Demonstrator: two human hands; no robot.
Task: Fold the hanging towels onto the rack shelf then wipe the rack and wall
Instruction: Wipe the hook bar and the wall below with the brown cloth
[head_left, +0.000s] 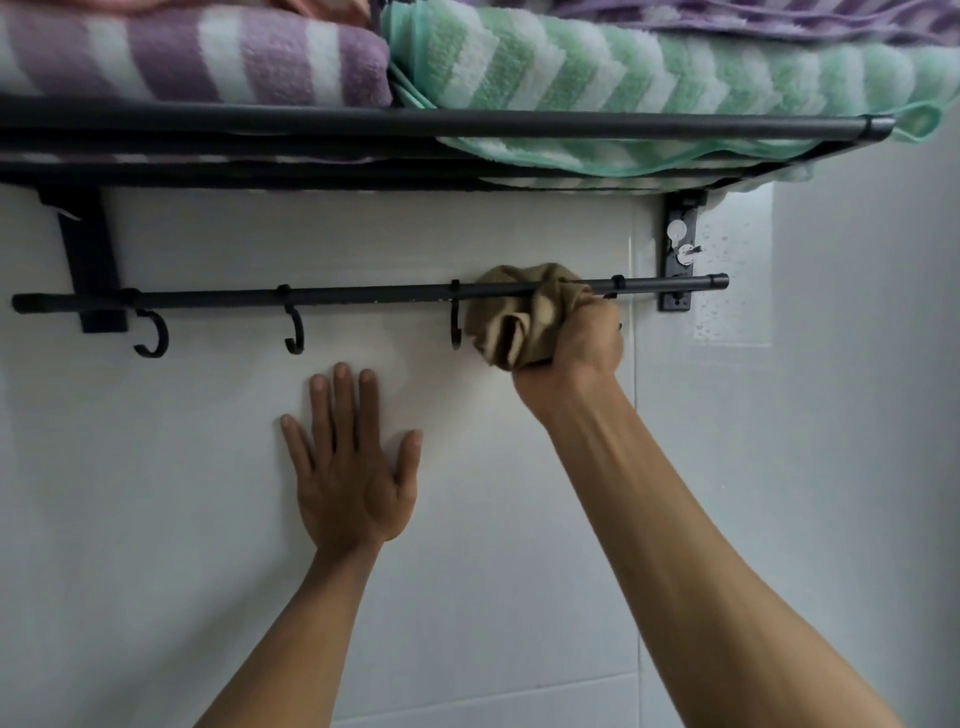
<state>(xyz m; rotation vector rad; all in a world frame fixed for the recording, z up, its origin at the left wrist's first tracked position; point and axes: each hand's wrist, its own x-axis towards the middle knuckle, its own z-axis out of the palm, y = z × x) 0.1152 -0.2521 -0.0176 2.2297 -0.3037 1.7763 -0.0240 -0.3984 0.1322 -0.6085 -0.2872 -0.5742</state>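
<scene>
Black rack (363, 127) on white wall (519, 493) | purple striped towel (208, 57) and green striped towel (597, 73) folded on shelf | right hand (576, 343) grips brown cloth (519, 317) bunched around lower bar (337, 296), between hooks (293, 332) | left hand (353, 467) flat on wall, fingers spread, holding nothing

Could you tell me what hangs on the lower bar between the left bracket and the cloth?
In the head view, three black hooks hang on the bar: one beside the bracket, one midway, one right beside the cloth.
</scene>
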